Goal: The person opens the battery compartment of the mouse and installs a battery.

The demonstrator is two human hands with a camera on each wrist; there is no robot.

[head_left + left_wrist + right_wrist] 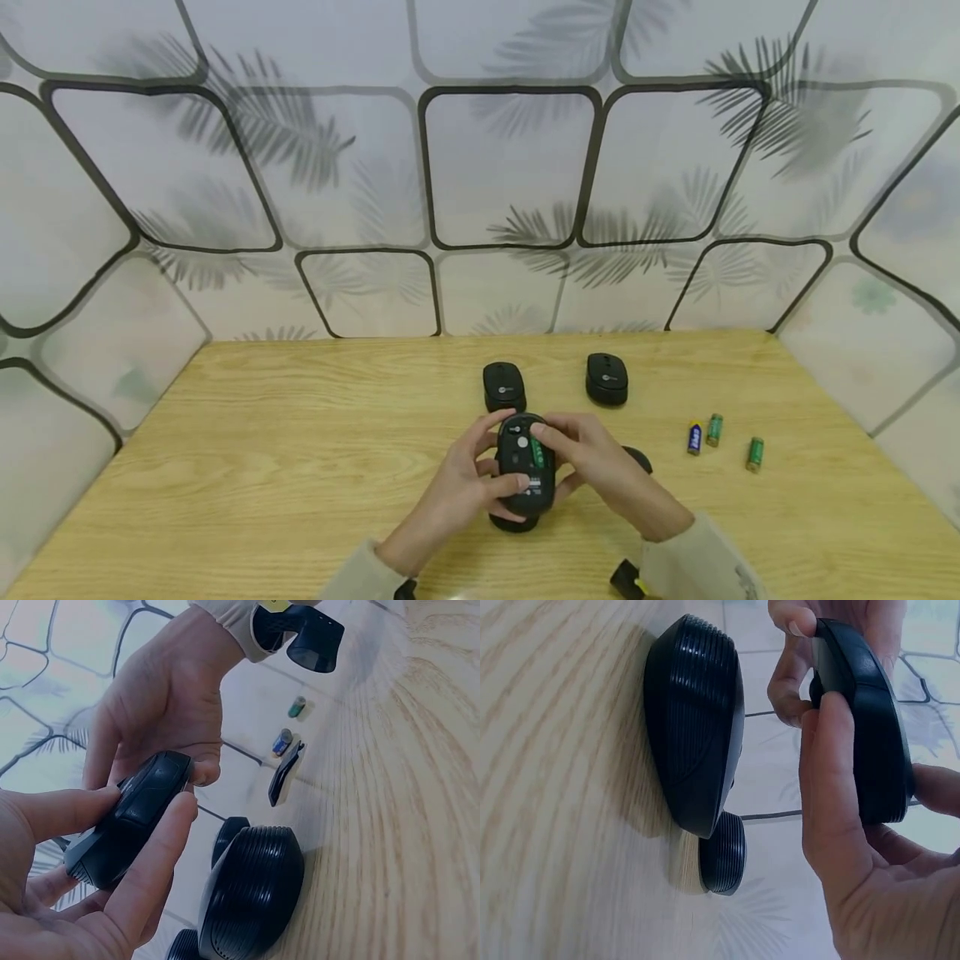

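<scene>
An upturned computer mouse point(521, 460) was held above the bench point(262, 450).
The left hand's point(468, 477) fingers curled round its sides; the right hand point(592, 454) pinched its edge, thumb by the green battery point(538, 452), which uneven pressure could have sprung loose toward the batteries point(715, 430) beyond.

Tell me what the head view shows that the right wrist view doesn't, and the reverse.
Only the head view: a blue battery and two green batteries lying loose, plus what looks like another green battery in the underside of the held mouse.

Only the right wrist view: clear ribbing on the nearer table mouse.

Both: the left hand, the right hand, the held mouse, the table and the patterned backdrop.
</scene>
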